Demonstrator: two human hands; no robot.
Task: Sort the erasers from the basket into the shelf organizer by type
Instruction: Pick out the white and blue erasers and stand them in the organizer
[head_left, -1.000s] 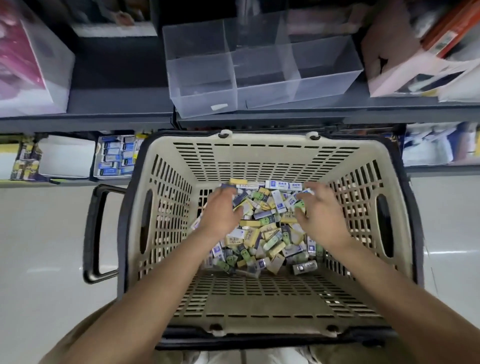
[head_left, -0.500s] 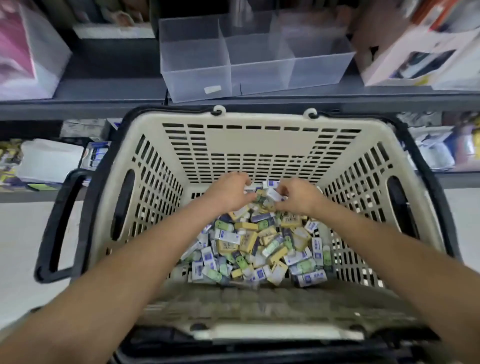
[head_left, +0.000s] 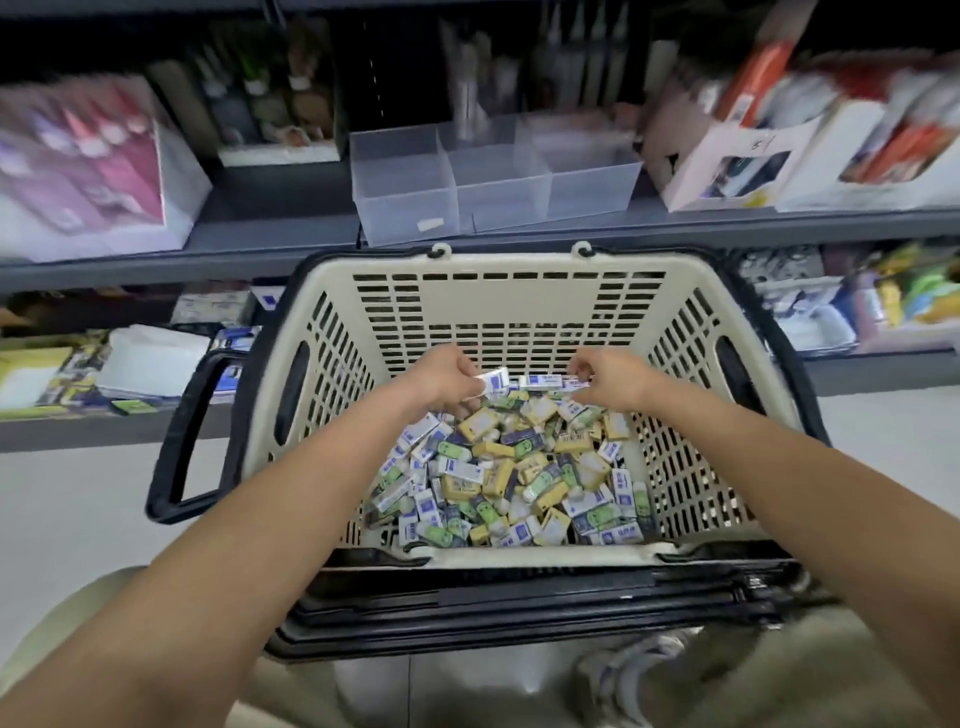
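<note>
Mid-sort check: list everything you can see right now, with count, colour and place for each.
Basket: one, beige with black rim and handles, in front of the shelves.
Erasers: a large pile, blue-white, yellow and green sleeves, in the basket bottom.
Shelf organizer: one, clear, three compartments, on the grey shelf above the basket.
Pink box: one, far left on the shelf, blurred.
White boxes: at least two, right on the shelf.
Shoe: one, grey, bottom edge.
Left hand: holds a blue-white eraser over the pile's far edge.
Right hand: pinches a second blue-white eraser.
</note>
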